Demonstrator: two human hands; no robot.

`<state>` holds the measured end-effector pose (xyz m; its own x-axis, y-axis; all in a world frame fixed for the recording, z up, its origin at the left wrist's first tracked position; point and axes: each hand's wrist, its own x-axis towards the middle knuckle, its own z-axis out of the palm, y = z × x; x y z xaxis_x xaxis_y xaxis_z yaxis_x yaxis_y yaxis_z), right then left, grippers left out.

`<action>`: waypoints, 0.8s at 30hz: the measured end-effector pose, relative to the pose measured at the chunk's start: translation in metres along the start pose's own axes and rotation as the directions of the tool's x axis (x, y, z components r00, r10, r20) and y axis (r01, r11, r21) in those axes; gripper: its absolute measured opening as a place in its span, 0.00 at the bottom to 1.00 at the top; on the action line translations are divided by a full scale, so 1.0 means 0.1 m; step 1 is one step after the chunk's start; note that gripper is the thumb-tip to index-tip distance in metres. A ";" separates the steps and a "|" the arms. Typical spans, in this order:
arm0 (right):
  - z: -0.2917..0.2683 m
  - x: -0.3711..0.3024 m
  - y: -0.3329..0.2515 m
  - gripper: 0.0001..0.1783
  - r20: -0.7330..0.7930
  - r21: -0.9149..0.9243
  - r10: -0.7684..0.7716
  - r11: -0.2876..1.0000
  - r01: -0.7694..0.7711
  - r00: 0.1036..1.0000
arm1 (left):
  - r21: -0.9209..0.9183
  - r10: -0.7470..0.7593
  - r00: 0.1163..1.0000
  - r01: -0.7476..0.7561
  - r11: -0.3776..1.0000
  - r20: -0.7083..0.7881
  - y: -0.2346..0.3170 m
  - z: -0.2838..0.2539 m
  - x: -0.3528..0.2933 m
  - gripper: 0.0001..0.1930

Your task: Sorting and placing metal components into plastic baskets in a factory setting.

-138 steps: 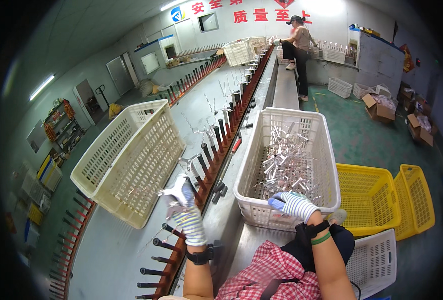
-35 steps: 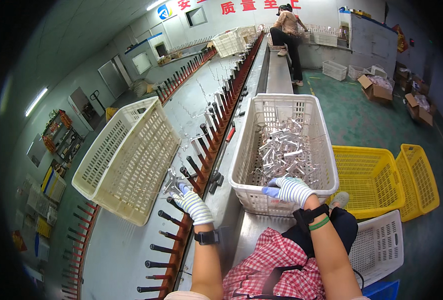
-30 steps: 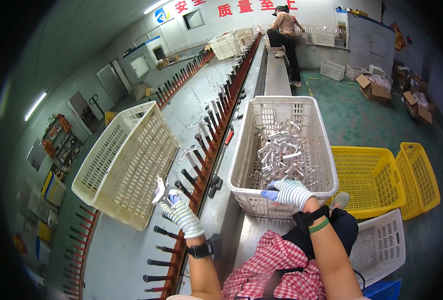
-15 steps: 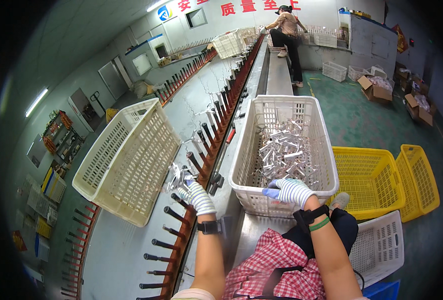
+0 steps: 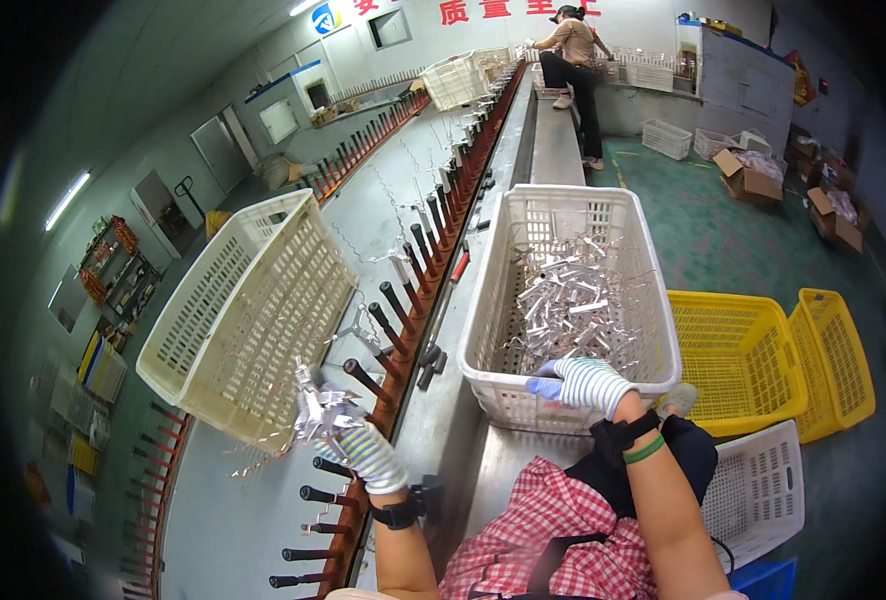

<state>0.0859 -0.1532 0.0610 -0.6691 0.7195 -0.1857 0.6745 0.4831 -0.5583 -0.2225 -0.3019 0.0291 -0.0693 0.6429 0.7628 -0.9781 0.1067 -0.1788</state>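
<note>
A bunch of silvery metal parts with thin wiry ends (image 5: 318,412) is held in my left hand (image 5: 371,455), gloved in white with stripes. It is over the steel surface, beside the near corner of a cream plastic basket (image 5: 248,310) and the row of black-tipped pegs (image 5: 361,378). At the near rim of a white basket (image 5: 570,380) is my right hand (image 5: 595,386), in a striped glove with bluish fingertips. Its fingers are curled together, and what they hold, if anything, is hidden. A heap of similar metal parts (image 5: 568,305) lies inside that white basket.
Along the peg row runs a metal ledge with a red-handled tool (image 5: 460,267) on it. Yellow baskets (image 5: 733,360) and a white crate (image 5: 753,490) stand on the floor at right. Farther along the line, a person (image 5: 571,70) is by more baskets.
My left hand has moved left and a little nearer, carrying the bunch of metal parts away from the pegs toward the cream basket's near corner. My right hand has hardly moved.
</note>
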 end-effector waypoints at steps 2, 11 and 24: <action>-0.03 0.01 -0.06 0.34 0.091 0.068 0.072 0.995 -0.078 0.993 | 0.700 0.558 0.825 -0.348 0.624 -0.087 -0.42 -0.06 0.29 0.16; 0.01 0.00 -0.08 0.35 0.058 0.029 0.056 0.998 -0.058 0.997 | 0.929 0.715 0.605 -0.131 -0.345 0.351 0.01 -0.58 0.41 0.18; 0.00 -0.02 0.01 0.34 0.024 0.036 0.048 0.998 -0.049 0.999 | -0.534 0.293 0.950 0.303 -0.789 0.104 0.14 -1.25 0.14 0.12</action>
<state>0.0877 -0.1546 0.0607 -0.6429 0.7300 -0.2318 0.6949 0.4287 -0.5773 -0.2124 -0.1968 -0.0400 -0.3734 0.5630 0.7373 0.8561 0.5153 0.0400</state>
